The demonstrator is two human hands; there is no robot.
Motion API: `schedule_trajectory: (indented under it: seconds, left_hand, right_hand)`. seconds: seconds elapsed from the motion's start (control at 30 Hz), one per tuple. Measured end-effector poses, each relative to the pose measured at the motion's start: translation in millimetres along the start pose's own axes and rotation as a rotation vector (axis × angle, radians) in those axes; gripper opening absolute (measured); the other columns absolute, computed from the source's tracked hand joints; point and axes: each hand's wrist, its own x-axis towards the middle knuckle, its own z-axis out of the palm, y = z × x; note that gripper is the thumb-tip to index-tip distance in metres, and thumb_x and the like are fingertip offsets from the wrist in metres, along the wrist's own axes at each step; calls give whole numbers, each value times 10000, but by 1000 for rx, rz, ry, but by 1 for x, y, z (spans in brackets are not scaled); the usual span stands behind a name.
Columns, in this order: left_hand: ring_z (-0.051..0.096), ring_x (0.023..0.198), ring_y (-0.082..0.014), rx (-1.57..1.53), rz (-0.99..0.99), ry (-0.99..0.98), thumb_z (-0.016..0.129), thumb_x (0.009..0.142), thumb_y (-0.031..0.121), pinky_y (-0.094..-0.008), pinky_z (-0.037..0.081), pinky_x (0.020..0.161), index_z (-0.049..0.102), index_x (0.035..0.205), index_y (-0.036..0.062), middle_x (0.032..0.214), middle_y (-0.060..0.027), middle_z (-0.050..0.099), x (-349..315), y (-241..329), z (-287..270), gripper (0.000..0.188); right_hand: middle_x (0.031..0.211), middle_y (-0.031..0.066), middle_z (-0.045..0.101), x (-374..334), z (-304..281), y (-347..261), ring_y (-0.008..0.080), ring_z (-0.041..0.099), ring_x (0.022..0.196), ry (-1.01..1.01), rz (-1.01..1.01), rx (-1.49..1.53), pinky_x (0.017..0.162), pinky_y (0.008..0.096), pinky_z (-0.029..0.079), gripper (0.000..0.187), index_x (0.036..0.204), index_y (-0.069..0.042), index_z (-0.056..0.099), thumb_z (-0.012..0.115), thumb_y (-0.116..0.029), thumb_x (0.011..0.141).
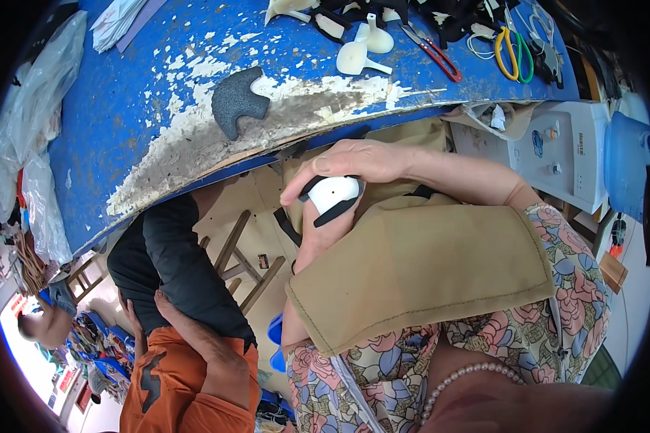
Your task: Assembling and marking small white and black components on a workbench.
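Note:
Just off the table's near edge, above my lap, I hold a white rounded piece with black edging. A tiny dark dot shows on its white face. My left hand grips it from below, closed, with most of its fingers hidden behind the piece. My right hand reaches in from the right and curls over its top, fingers bent and pressed along the upper edge. On the table, to the left of my hands, lies a dark grey curved foam-like piece.
Worn blue table ahead, with white paddle-shaped pieces, red-handled snips, yellow-handled scissors and green-handled scissors. Clear plastic bags hang at left. A person in orange sits close on my left; a water dispenser stands right.

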Motion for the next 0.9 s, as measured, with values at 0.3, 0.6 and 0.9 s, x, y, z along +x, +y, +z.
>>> schedule_trajectory:
  seconds: [0.3,0.6,0.9]
  left_hand:
    - [539,733,-110,11,177,121,604,844,98,-256,442,608,506,988,28,816,-19,559,12,11,4,187]
    - [563,749,-117,-32,273,209,598,776,-7,-258,458,645,580,942,0,848,-35,612,10,-11,-1,167]
    - [559,684,-113,126,462,284,589,755,24,-254,450,610,592,943,-36,743,-68,610,17,7,9,197]
  right_hand:
    - [901,67,625,8,17,5,125,545,839,379,-305,-159,816,267,424,399,963,-4,653,366,-280,973]
    - [1169,112,523,-2,11,8,166,530,973,309,-193,-230,903,299,395,328,1148,-7,545,361,-212,968]
    - [1185,136,512,-3,7,19,244,473,1135,353,-468,-491,989,336,346,277,1122,11,517,365,-140,946]
